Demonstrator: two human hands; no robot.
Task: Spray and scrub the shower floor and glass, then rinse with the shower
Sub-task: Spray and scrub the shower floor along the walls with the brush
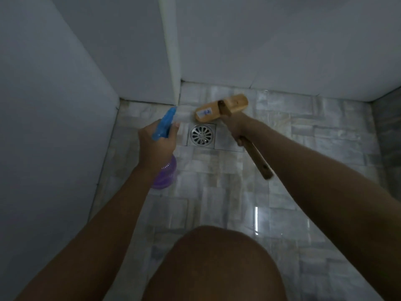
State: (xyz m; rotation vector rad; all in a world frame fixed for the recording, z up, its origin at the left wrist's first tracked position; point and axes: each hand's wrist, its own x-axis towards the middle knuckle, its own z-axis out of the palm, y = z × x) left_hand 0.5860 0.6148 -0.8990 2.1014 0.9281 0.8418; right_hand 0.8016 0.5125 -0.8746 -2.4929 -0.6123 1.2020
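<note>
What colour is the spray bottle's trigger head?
Blue, atop a purple spray bottle held in the left hand; the head view shows it.

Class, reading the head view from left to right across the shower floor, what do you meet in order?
The spray bottle held by the left hand → floor drain → right hand gripping the brush handle.

readable text: none | label: one white sticker [205, 112] with a blue mark, on the top face of the wooden scrub brush [235, 103] head, beside the handle joint | print on it: blurred, too small to make out | brands, numbers, signs: none legible
</note>
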